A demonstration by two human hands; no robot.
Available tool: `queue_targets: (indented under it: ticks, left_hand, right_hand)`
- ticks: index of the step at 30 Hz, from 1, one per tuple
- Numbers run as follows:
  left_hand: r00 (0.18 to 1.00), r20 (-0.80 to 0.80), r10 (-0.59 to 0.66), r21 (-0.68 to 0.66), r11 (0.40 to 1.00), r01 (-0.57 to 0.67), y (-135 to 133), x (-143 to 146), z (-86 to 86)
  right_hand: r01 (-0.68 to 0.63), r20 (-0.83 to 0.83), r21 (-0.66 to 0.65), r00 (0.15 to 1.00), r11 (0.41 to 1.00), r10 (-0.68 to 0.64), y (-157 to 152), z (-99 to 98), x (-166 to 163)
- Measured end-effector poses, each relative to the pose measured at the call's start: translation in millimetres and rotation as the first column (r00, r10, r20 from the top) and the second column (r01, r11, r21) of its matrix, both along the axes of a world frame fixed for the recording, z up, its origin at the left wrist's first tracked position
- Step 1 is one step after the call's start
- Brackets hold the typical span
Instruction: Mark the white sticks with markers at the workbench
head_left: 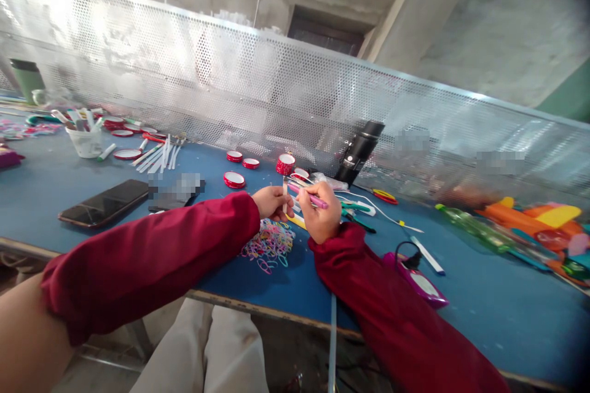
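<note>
My left hand is closed, pinching a short pale strip that stands upright between thumb and fingers. My right hand is wrapped round a pink pen, whose tip points left at the strip; whether the two touch I cannot tell. Just below my left hand, a loose pile of small coloured rubber bands lies on the blue table. A yellow item, partly hidden, rests behind my right wrist.
Red-and-white round tins and a black bottle stand by the perforated metal screen. To the left are a phone, white sticks and a cup of markers. A purple device sits beside my right sleeve.
</note>
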State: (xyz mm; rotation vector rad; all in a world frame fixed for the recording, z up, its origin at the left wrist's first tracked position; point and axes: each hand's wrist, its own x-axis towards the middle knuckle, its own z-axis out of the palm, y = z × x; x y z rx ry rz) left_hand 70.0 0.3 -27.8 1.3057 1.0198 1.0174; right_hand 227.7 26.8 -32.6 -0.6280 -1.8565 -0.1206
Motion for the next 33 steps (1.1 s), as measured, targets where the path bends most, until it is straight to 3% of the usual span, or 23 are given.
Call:
queue_targets:
  ticks: [33]
  left_hand:
    - [1.0, 0.025, -0.005, 0.013, 1.0, 0.004, 3.5, -0.8, -5.7]
  right_hand:
    - [0.006, 0.042, 0.022, 0.999, 1.0, -0.007, -1.2, 1.0, -2.1]
